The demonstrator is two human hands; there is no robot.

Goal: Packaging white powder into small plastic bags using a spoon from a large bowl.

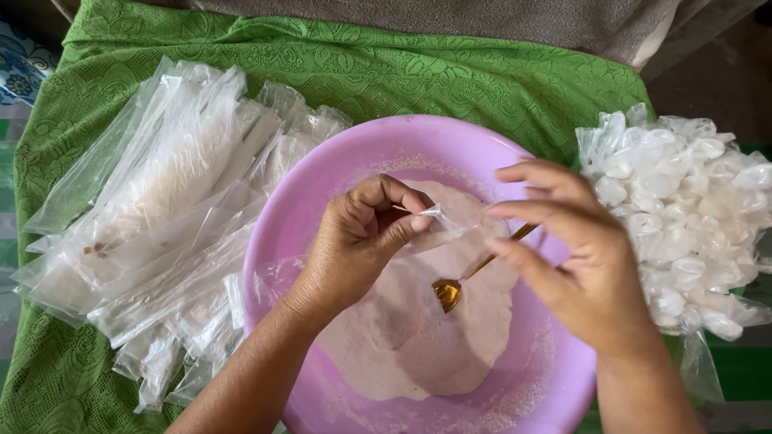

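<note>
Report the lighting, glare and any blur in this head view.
Head view: soft, even daylight, with only faint shadows under the hands; mild glare on the clear plastic bags and the tied packets; the left hand, right hand, gold spoon and pink bowl are all sharp, with no motion blur.

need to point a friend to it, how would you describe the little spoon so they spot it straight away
Start at the big pink bowl in the middle of the green cloth. On the pale powder heaped in it lies the spoon, its handle running under the right hand. It is the only shiny golden thing among clear plastic bags.
</note>
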